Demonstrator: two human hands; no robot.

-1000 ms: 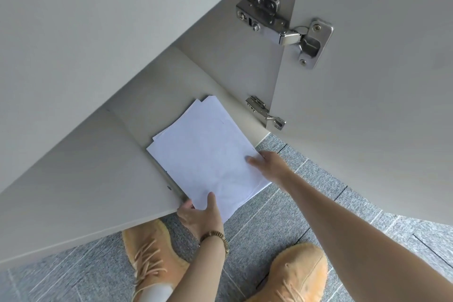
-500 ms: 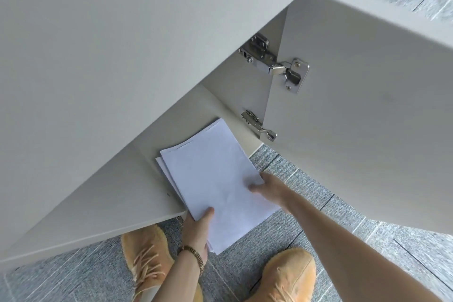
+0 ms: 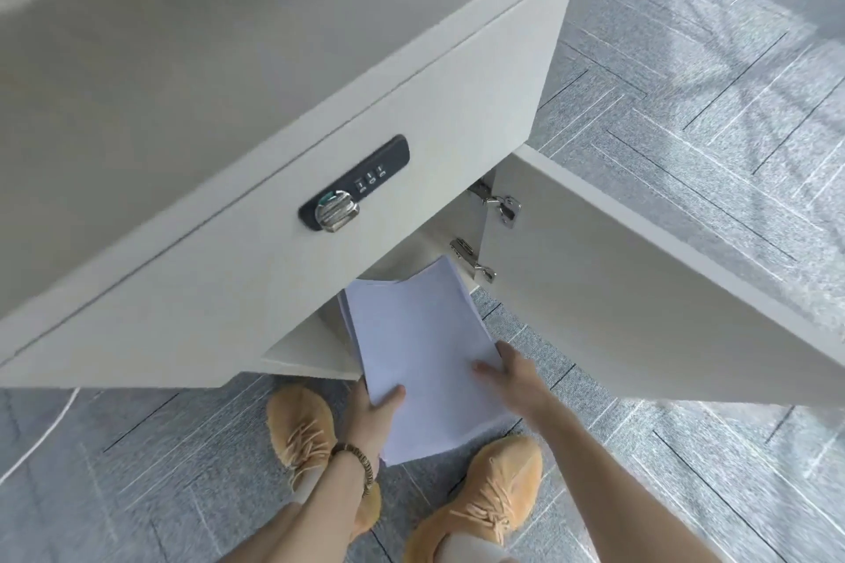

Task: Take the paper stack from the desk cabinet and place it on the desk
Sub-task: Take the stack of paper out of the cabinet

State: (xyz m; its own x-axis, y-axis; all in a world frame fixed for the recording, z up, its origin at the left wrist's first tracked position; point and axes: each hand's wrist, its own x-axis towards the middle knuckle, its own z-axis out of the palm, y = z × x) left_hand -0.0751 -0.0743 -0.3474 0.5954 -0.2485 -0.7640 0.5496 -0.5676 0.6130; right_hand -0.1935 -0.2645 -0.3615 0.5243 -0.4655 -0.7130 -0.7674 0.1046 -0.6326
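Observation:
A white paper stack (image 3: pixel 420 352) hangs mostly outside the desk cabinet (image 3: pixel 302 345), its far end still at the opening below the drawer front. My left hand (image 3: pixel 372 416) grips its near left corner, thumb on top. My right hand (image 3: pixel 514 373) holds the right edge, fingers resting on the top sheet. The stack bends slightly between the hands. The grey desk top (image 3: pixel 228 37) fills the upper left.
The cabinet door (image 3: pixel 617 311) stands open to the right, with two metal hinges (image 3: pixel 505 208). A drawer front carries a black combination lock (image 3: pixel 352 192). My two tan shoes (image 3: pixel 494 489) stand on the grey carpet tiles (image 3: pixel 708 82) below the stack.
Both hands have pulled the paper stack out of the cabinet toward me. The view has risen and drawn back, so the drawer front, lock and desk top now show.

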